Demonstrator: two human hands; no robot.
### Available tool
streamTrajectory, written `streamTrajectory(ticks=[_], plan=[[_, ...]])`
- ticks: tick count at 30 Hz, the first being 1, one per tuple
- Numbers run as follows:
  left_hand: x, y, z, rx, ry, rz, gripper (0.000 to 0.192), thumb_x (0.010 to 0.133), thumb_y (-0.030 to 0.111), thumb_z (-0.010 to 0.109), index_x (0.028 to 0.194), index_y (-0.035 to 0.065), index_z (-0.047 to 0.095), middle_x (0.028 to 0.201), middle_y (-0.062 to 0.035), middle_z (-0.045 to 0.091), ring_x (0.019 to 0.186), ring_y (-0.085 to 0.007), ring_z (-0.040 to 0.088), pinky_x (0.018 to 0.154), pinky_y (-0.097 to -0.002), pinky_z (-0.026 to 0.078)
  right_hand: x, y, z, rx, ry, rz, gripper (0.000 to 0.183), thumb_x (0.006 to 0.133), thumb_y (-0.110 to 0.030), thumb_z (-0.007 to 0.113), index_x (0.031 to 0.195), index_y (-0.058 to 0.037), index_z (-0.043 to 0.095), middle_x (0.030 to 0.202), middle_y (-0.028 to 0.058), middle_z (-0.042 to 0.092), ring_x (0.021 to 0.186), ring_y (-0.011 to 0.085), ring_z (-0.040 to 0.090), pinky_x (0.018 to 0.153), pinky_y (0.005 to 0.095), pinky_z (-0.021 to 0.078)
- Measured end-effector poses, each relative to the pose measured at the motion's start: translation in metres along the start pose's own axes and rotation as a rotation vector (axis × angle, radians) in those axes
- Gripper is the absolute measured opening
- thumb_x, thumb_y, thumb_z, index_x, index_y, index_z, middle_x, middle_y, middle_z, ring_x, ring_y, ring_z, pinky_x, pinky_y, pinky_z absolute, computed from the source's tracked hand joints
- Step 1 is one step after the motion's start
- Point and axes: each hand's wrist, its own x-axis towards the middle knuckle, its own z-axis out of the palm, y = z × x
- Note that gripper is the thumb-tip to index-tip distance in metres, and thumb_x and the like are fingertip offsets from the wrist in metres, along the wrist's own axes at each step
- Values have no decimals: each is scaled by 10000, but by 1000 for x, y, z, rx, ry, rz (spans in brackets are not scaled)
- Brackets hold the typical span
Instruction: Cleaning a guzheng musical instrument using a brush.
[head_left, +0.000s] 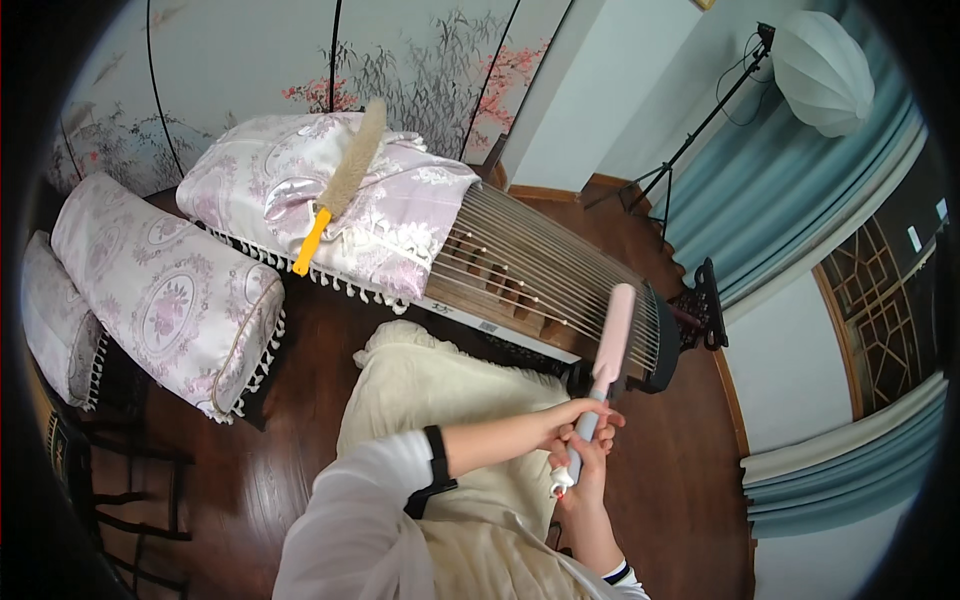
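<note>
Both of my hands are on the grey handle of a pink paddle-shaped tool (615, 330), possibly a lint brush. My left hand (574, 421) holds the upper handle, near the pink head. Lower down, my right hand (591, 459) is wrapped around the handle near its white end. The pink head points away from me, over the right end of a guzheng (555, 259) with bared strings and bridges. A folded-back floral cloth cover (405, 225) with tassels lies over the guzheng's left part. On that cover rests a fluffy beige duster (352, 165) with a yellow handle.
Another covered long instrument (169, 292) stands at left, beside a smaller covered shape (60, 322). Dark wooden stool legs (142, 502) are at lower left. A painted folding screen (247, 60) stands behind. At right are a lamp tripod (667, 169) and blue curtains (757, 202).
</note>
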Motion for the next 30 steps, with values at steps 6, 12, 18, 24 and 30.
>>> streamTrajectory(ticks=[6,12,18,24,30], plan=[[-78,32,33,253,191,252,289,781,182,557,1009,22,480,675,-62,499,719,-202,543,684,-308,454,-12,18,55,-40,-322,37,735,848,-58,478,1384,-259,17,798,67,443,473,126,420,413,251,393],[-116,60,33,319,473,529,279,796,191,572,984,8,478,710,-90,527,701,-191,562,618,-290,470,20,27,87,161,-496,269,560,828,-83,456,1315,-207,208,714,60,418,403,109,370,363,236,340],[-93,59,19,355,622,441,238,800,193,584,928,6,509,667,-75,521,602,-142,533,532,-258,458,42,46,47,630,-551,490,160,837,-93,465,976,-62,391,685,40,430,398,92,357,377,222,323],[-31,32,5,500,642,258,269,772,247,600,880,14,522,655,-62,526,524,-124,522,356,-213,406,32,31,2,1135,-374,400,75,835,-80,457,808,-15,433,653,40,421,399,65,388,373,170,372],[21,9,-5,558,474,83,249,718,233,603,715,-9,546,637,-97,555,453,-162,527,388,-252,437,19,15,-28,1023,-257,173,81,834,-74,472,882,-139,467,696,38,411,440,76,384,393,181,356]])
